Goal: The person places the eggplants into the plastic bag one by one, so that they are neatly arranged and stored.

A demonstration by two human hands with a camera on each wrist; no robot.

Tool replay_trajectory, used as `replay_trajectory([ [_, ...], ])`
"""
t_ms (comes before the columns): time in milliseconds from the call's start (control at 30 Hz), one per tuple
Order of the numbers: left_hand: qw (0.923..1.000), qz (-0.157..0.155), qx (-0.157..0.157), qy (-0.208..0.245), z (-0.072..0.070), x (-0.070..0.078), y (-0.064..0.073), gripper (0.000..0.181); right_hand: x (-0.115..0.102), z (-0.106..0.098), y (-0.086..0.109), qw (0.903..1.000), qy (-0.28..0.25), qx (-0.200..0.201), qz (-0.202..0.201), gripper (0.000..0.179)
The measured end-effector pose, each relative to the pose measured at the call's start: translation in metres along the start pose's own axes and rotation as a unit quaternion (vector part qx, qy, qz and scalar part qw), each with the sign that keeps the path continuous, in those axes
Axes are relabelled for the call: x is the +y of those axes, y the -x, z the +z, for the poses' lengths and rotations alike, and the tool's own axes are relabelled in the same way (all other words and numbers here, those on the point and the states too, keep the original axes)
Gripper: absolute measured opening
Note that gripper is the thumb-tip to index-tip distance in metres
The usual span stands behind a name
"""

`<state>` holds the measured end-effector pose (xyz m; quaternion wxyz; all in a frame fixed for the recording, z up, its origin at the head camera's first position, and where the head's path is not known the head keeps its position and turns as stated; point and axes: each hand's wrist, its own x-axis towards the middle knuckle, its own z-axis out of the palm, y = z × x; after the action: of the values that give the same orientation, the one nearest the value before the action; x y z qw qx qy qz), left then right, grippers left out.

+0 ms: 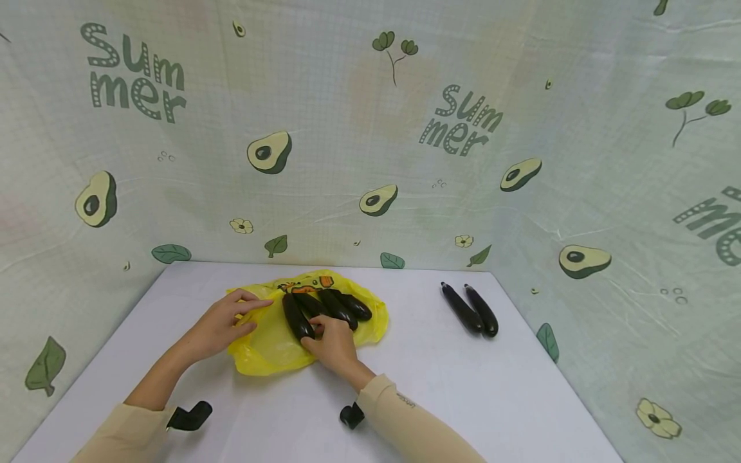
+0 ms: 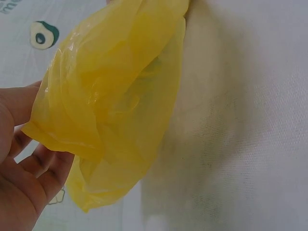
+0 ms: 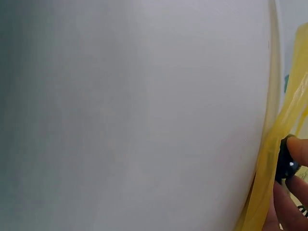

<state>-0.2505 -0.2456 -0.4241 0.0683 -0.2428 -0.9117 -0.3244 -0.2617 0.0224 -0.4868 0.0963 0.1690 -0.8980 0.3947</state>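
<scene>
A yellow plastic bag (image 1: pixel 263 355) lies spread on the table, with several dark glossy eggplants (image 1: pixel 351 306) side by side on it. My right hand (image 1: pixel 336 346) pinches the near end of the leftmost eggplant (image 1: pixel 294 312); in the right wrist view its thumb and fingers close on that dark end (image 3: pixel 285 163), beside the bag's edge. At the bag's left side is my left hand (image 1: pixel 219 326), its fingers loosely extended and holding no eggplant. The left wrist view has the bag (image 2: pixel 110 96) partly covering the fingers of that hand (image 2: pixel 24 178).
Two more eggplants (image 1: pixel 463 310) lie together on the right of the white table (image 1: pixel 417 386). A printed cloth (image 1: pixel 324 193) with avocados hangs behind and along the sides. Black devices (image 1: pixel 193 417) are strapped at both wrists.
</scene>
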Motion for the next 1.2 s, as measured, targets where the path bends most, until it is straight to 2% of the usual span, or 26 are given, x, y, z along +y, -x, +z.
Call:
replay_trajectory([
  [267,1.0000,-0.002,-0.001,-0.002,0.000,-0.002,0.001,0.051,0.001,0.000,-0.001,0.9999,0.004,-0.016,0.005,0.036],
  [433,1.0000,0.000,0.000,-0.001,0.000,-0.003,0.001,0.051,0.005,-0.005,-0.001,0.9989,-0.007,-0.047,-0.003,0.042],
  [567,1.0000,0.001,0.005,-0.001,0.001,-0.003,0.001,0.050,0.006,-0.017,0.002,0.9964,-0.030,-0.080,-0.004,0.044],
  [733,1.0000,0.003,0.008,0.000,0.001,-0.003,0.001,0.050,0.013,-0.042,0.008,0.9938,-0.049,-0.100,-0.007,0.044],
  [867,1.0000,0.003,0.006,0.003,0.001,-0.003,0.002,0.050,0.023,-0.069,0.012,0.9938,-0.040,-0.104,-0.009,0.044],
  [1200,1.0000,0.002,0.004,0.002,0.001,-0.003,0.001,0.051,0.064,-0.140,0.021,0.9965,0.032,-0.076,0.013,0.048],
])
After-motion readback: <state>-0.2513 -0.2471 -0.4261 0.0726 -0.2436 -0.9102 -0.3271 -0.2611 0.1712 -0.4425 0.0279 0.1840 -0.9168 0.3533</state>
